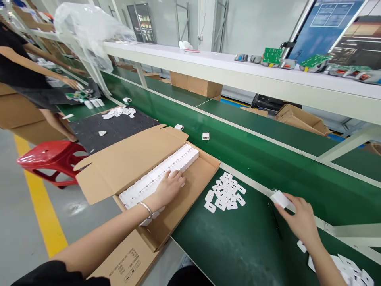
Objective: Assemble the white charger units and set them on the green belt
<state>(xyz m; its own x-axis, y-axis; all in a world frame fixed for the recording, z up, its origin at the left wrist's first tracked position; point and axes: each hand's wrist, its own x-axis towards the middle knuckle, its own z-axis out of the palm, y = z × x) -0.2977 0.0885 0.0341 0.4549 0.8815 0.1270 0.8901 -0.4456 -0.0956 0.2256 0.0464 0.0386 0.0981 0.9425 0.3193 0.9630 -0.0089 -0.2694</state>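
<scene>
A: Left hand?
B: Flat, fingers loose on the row of white chargers in the cardboard box. Grips nothing, probably steadying the row.
A: Right hand?
B: Pinched around one white charger at the belt edge, well apart from the box. Pile of white tabs lies between.

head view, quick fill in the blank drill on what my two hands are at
The left hand rests on white parts packed in an open ____ box. The right hand holds a small ____ piece. Loose flat tags lie between the hands on the ____ surface.
Missing: cardboard; white; green.
</scene>
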